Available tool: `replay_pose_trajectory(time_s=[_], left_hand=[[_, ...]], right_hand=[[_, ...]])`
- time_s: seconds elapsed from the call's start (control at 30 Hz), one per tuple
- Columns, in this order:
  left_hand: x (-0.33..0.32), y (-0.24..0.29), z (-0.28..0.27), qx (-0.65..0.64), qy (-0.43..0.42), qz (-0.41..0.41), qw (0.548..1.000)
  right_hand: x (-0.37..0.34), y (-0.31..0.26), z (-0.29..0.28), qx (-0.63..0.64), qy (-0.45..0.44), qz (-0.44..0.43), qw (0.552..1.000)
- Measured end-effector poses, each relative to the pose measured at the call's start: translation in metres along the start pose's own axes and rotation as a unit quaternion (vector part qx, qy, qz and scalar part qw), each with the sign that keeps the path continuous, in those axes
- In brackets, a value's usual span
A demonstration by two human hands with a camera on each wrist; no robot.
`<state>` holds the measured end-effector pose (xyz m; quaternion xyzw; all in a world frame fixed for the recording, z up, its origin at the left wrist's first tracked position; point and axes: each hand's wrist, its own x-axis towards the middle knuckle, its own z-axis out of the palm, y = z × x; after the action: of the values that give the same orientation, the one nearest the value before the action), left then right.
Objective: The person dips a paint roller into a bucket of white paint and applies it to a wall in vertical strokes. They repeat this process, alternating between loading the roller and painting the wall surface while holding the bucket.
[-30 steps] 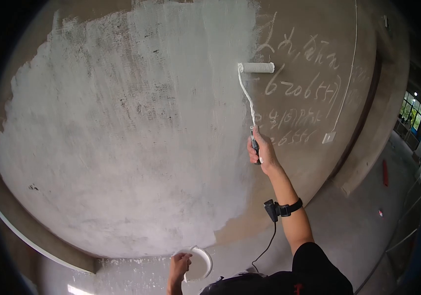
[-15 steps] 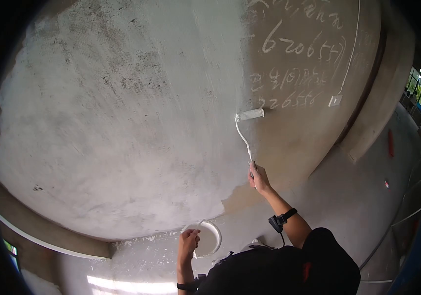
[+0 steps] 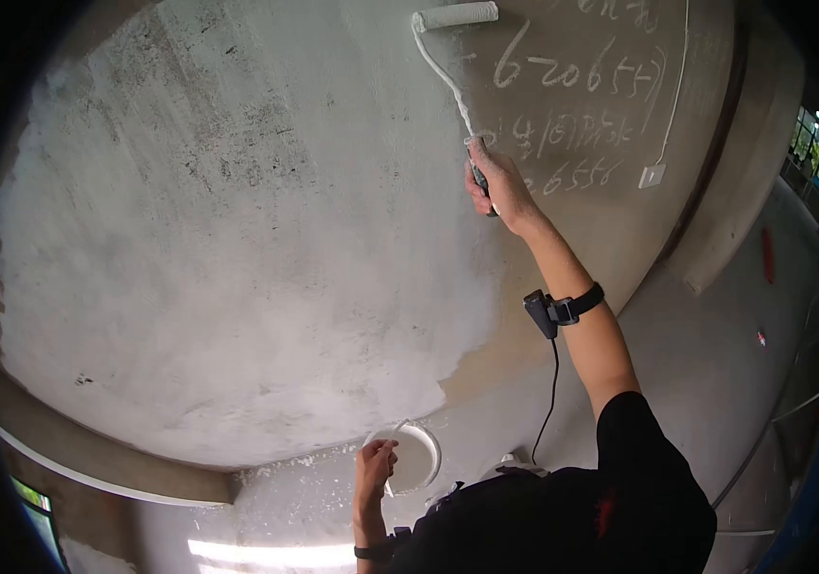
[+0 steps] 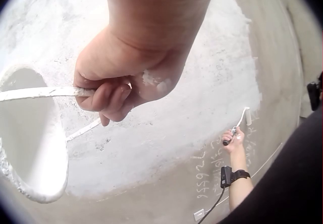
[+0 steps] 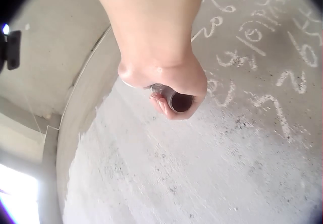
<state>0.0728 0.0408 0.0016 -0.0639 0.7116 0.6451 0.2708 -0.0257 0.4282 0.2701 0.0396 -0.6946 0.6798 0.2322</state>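
Observation:
The right hand point(image 3: 505, 191) grips the dark handle of a paint roller, its thumb along the handle. The white roller point(image 3: 457, 15) lies against the wall point(image 3: 266, 268) at the border between pale coating and bare brown plaster. In the right wrist view the handle's end point(image 5: 181, 102) shows inside the curled fingers of the right hand point(image 5: 166, 82). Low in the head view the left hand point(image 3: 374, 471) holds a white bucket point(image 3: 431, 450) by its handle. The left wrist view shows the left hand's fingers point(image 4: 111, 99) curled round the white bucket handle point(image 4: 40, 93).
Chalk writing point(image 3: 577, 77) covers the brown plaster on the right, beside a socket plate point(image 3: 652, 176) with a thin line above it. A ledge point(image 3: 103, 445) curves along the lower left. On the floor at the right lies a red object point(image 3: 768, 255).
The roller went down the wall and then back up, the right arm now stretched higher. The left hand keeps hold of the bucket, which sits slightly further right in the head view.

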Motion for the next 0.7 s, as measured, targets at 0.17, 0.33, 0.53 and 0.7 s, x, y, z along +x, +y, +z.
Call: replay_pose_trajectory(time_s=[0.17, 0.33, 0.53, 0.7], left_hand=[[-0.002, -0.004, -0.002, 0.005, 0.002, -0.009, 1.0], [-0.002, -0.005, -0.001, 0.014, 0.012, -0.003, 1.0], [0.001, -0.01, -0.003, 0.008, 0.018, -0.006, 1.0], [-0.002, -0.004, -0.001, 0.02, 0.016, 0.0, 1.0]], right_hand=[[0.036, -0.058, 0.003, 0.006, -0.012, -0.017, 1.0], [0.033, -0.056, 0.01, 0.007, 0.001, -0.019, 1.0], [-0.007, 0.025, 0.008, 0.014, 0.006, 0.0, 1.0], [-0.056, 0.11, 0.01, 0.025, 0.024, 0.031, 0.999]])
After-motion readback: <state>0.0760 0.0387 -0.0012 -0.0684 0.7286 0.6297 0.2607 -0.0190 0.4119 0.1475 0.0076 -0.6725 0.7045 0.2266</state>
